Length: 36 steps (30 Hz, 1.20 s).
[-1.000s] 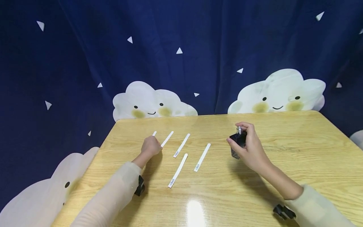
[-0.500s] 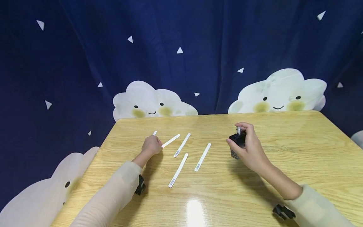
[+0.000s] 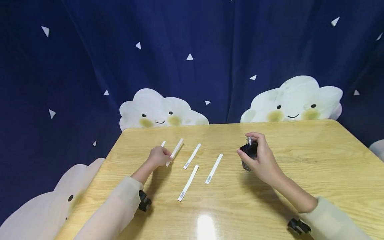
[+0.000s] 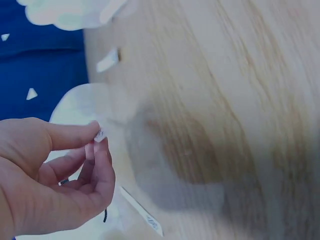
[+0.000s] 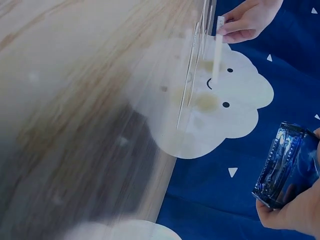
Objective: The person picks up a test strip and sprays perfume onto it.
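Note:
My left hand pinches a white perfume test strip near its printed end, between thumb and fingertips. In the right wrist view this held strip is raised off the table. Seen end-on in the left wrist view, only the printed tip of the strip shows. On the right, my right hand grips a dark glass perfume bottle above the tabletop. Its index finger lies at the silver spray nozzle, and the thumb is on the bottle's near side.
Several more white strips lie on the wooden table: one strip partly behind the left hand, others to its right. A blue curtain with clouds hangs behind the table's far edge.
The strip in my left hand first swung to the right, then came back and now stands lifted. The left hand has turned slightly. My right hand has barely moved with the bottle.

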{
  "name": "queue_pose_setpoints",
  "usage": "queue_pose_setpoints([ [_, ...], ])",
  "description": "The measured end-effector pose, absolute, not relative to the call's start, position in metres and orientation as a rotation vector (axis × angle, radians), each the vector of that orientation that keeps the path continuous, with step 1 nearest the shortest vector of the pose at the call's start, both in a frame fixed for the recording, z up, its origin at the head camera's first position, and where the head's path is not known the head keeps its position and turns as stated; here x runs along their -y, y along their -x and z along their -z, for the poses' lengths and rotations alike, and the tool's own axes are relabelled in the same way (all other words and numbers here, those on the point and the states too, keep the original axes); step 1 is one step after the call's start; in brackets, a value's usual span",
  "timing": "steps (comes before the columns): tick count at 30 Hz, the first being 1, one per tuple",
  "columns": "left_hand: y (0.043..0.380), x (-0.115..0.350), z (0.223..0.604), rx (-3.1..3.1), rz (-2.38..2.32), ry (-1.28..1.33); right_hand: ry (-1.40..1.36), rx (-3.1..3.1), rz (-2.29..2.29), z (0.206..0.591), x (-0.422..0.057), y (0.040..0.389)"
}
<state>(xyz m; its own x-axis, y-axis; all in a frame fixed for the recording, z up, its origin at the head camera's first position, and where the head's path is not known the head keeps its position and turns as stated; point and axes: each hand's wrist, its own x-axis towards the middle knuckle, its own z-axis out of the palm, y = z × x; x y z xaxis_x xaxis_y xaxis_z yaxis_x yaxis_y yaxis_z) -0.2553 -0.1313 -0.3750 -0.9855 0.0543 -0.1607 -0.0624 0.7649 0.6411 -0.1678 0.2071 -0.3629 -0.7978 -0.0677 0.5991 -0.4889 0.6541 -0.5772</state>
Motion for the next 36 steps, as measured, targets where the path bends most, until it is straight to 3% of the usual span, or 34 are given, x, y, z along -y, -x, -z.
queue_pose_setpoints([
  [14, 0.244, 0.124, 0.363, -2.408, -1.334, -0.134, -0.497, 2.333, -1.016, 0.358, -0.202, 0.173],
  [36, 0.234, 0.064, 0.358, -2.206, -1.408, -0.342, -0.514, 2.350, -0.988, 0.360, -0.193, 0.169],
])
